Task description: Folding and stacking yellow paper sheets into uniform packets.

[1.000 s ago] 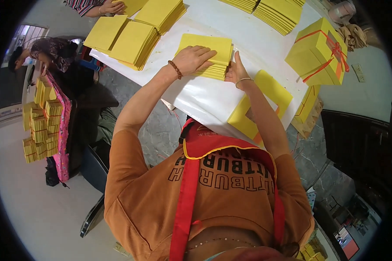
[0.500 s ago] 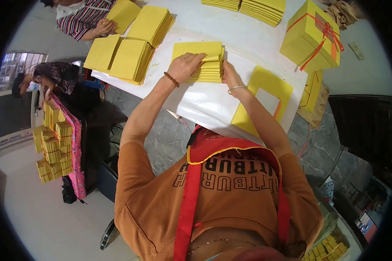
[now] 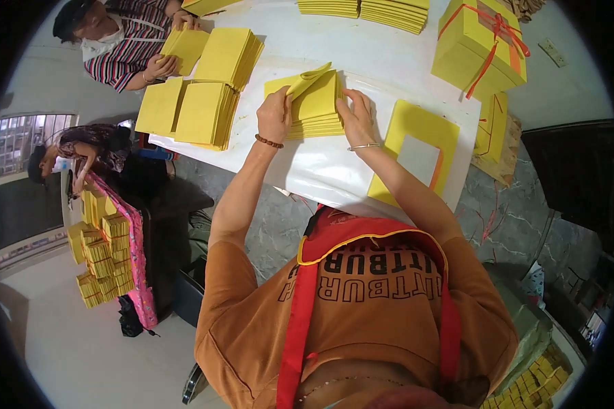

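Note:
In front of me on the white table a stack of folded yellow card pieces point(image 3: 317, 121) lies with its layered edges toward me. My left hand point(image 3: 275, 117) is closed on the left edge of the top yellow piece point(image 3: 309, 80), which is lifted and tilted above the stack. My right hand point(image 3: 357, 117) rests against the stack's right side, fingers apart and slightly curved, gripping nothing that I can see. Right of it lies a flat yellow sheet point(image 3: 426, 123) with a pale grey rectangle point(image 3: 416, 162) and an orange edge on it.
Several yellow stacks point(image 3: 207, 112) stand on the table's left, where a person in a striped top point(image 3: 126, 44) handles yellow pieces. More stacks point(image 3: 392, 15) are at the far edge. A yellow box with red ribbon point(image 3: 481, 51) stands far right. Another person point(image 3: 92, 146) bends over bundled yellow pieces point(image 3: 106, 255).
My left hand has moved from the top of the stack to its left edge, raising the top piece. My right hand has shifted slightly, its fingers now spread beside the stack.

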`<move>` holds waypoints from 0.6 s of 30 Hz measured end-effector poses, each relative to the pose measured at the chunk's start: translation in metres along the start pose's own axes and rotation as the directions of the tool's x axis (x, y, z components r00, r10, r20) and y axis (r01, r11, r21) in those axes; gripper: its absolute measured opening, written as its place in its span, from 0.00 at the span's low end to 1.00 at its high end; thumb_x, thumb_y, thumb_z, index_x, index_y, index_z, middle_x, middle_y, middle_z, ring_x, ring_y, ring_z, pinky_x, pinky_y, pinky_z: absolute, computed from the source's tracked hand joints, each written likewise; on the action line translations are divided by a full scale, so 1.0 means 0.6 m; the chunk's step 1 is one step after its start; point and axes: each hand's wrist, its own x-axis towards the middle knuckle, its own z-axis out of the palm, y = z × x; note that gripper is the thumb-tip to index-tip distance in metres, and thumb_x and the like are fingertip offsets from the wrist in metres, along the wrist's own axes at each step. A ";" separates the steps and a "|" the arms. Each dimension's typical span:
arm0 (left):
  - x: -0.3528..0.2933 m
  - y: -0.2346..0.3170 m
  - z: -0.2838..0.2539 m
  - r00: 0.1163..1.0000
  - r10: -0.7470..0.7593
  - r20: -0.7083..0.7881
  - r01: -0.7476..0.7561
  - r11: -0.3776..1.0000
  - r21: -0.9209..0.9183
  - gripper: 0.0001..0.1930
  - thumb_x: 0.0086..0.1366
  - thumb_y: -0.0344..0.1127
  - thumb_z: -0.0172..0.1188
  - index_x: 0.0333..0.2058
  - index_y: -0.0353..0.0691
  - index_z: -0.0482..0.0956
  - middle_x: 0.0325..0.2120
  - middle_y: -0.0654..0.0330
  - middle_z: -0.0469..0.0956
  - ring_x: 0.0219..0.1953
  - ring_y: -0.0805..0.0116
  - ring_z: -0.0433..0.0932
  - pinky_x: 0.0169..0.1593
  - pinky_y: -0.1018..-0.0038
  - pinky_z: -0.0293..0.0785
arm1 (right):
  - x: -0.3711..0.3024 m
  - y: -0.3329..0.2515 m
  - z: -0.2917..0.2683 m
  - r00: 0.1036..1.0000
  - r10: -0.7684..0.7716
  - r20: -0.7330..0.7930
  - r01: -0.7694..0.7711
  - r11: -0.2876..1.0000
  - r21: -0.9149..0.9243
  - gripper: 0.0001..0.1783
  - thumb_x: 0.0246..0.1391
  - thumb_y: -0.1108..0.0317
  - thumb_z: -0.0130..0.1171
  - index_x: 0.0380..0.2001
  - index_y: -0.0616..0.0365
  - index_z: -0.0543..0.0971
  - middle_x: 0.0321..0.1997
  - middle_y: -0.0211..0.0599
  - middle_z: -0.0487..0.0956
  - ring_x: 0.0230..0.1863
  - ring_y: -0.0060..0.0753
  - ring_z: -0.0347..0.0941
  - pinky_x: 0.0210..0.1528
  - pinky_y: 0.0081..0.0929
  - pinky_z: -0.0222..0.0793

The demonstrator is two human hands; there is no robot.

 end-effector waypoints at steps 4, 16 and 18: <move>-0.010 0.002 0.008 0.994 -0.106 -0.024 0.105 0.994 -0.037 0.08 0.61 0.29 0.51 0.38 0.34 0.73 0.23 0.49 0.74 0.23 0.57 0.74 0.27 0.69 0.69 | 0.004 -0.025 0.002 0.977 -0.211 -0.028 0.211 0.977 0.000 0.20 0.50 0.57 0.51 0.43 0.56 0.73 0.52 0.40 0.65 0.54 0.42 0.60 0.56 0.31 0.53; -0.014 0.024 0.007 0.999 -0.039 -0.037 0.035 0.994 -0.107 0.10 0.56 0.24 0.53 0.38 0.36 0.73 0.27 0.52 0.73 0.30 0.54 0.73 0.33 0.67 0.70 | 0.063 -0.065 -0.011 0.898 0.251 0.363 -0.375 0.866 0.330 0.20 0.52 0.53 0.49 0.33 0.61 0.77 0.31 0.37 0.78 0.34 0.28 0.72 0.36 0.21 0.65; -0.016 0.027 0.007 1.000 0.011 -0.028 -0.015 0.992 -0.127 0.11 0.54 0.22 0.54 0.38 0.36 0.73 0.29 0.52 0.74 0.32 0.55 0.73 0.34 0.68 0.70 | 0.064 -0.068 -0.015 0.901 0.207 0.380 -0.347 0.872 0.346 0.19 0.51 0.55 0.49 0.31 0.62 0.77 0.29 0.34 0.77 0.32 0.24 0.70 0.34 0.21 0.64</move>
